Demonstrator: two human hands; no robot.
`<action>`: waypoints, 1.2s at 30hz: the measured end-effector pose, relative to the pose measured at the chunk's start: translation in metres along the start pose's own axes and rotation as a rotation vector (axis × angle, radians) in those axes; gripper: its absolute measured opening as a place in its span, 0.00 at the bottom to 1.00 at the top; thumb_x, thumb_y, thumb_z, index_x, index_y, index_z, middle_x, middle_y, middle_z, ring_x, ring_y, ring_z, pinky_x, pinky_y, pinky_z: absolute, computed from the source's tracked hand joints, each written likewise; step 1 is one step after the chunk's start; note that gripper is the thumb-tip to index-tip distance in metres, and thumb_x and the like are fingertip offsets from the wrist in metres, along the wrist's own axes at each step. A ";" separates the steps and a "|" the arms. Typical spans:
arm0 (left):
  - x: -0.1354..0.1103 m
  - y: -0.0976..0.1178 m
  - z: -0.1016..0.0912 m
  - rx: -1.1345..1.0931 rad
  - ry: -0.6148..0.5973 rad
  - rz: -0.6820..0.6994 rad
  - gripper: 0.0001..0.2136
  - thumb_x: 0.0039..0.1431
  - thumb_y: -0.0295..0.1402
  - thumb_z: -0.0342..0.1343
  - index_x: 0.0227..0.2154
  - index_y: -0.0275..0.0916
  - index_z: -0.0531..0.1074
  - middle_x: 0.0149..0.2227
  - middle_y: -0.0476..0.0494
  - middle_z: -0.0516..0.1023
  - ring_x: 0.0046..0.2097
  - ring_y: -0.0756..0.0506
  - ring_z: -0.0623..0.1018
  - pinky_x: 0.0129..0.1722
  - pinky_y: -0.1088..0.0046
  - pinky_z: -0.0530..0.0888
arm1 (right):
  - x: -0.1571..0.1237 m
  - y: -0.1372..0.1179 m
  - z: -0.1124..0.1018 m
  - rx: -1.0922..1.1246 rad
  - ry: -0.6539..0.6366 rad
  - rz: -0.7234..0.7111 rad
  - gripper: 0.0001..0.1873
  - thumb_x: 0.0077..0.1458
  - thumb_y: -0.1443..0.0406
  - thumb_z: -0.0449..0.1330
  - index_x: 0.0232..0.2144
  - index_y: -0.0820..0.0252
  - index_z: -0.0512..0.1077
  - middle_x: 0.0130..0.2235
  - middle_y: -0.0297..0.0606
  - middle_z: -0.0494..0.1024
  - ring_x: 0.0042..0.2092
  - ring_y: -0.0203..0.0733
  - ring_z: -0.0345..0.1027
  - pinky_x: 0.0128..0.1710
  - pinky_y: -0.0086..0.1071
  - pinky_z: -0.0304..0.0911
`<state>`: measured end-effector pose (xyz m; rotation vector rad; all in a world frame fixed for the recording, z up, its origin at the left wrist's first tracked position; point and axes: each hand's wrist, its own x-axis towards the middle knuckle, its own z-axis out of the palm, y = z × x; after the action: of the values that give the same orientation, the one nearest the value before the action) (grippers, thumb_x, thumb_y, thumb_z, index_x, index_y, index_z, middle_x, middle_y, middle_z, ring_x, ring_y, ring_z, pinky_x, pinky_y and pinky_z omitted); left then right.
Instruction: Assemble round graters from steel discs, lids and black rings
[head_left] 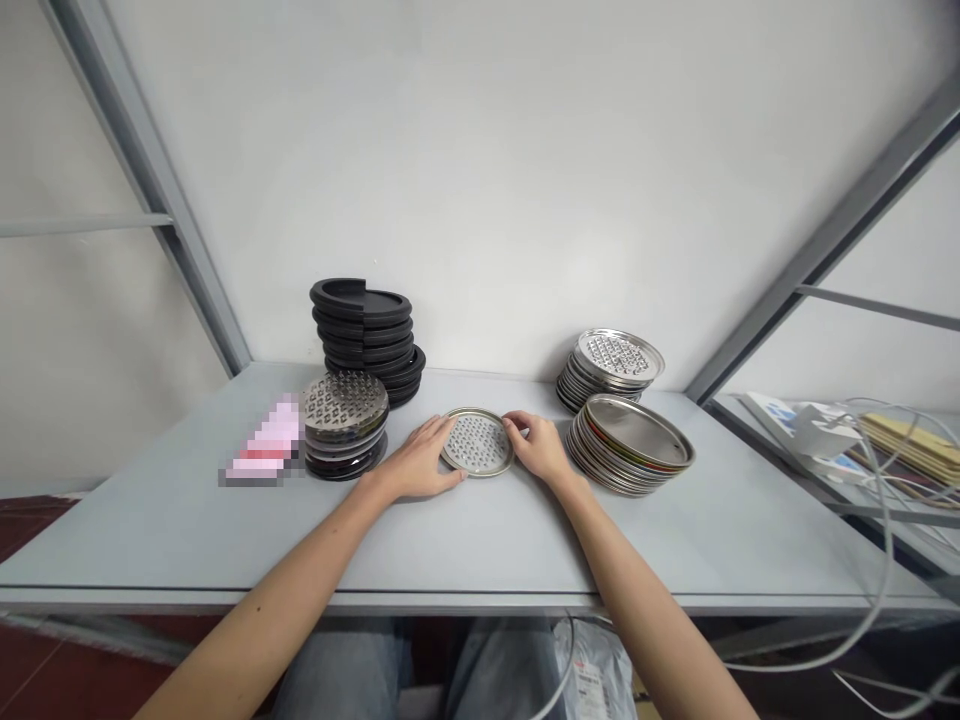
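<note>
A round metal grater plate (480,445) with raised holes and a plain rim lies flat on the table between my hands. My left hand (424,462) spans its left side, fingertips at the upper rim and thumb at the lower rim. On the opposite side, my right hand (538,447) grips the rim with bent fingers; part of its thumb is hidden. Just left of my left hand stands a stack of perforated grater discs (346,405) over darker discs. Beside my right hand is a tilted stack of plain round metal lids (637,435) with shiny faces.
Black ring-shaped bases (364,325) are piled at the back left. More grater plates (616,357) are stacked at the back right. A blurred pink item (270,440) lies at left. Grey frame posts flank the table (480,550); white cables (889,540) hang at right.
</note>
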<state>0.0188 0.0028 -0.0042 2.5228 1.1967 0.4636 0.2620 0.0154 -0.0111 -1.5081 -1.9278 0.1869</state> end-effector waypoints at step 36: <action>-0.003 0.001 -0.006 -0.035 -0.020 0.026 0.43 0.51 0.50 0.58 0.64 0.37 0.48 0.66 0.35 0.49 0.67 0.34 0.49 0.64 0.54 0.52 | 0.015 -0.016 -0.042 -0.285 0.115 -0.150 0.15 0.58 0.65 0.50 0.42 0.60 0.74 0.42 0.44 0.78 0.45 0.48 0.67 0.47 0.39 0.62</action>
<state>0.0150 0.0008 0.0016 2.5103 1.1398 0.4609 0.2725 0.0121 0.0351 -1.5069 -2.0273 -0.2456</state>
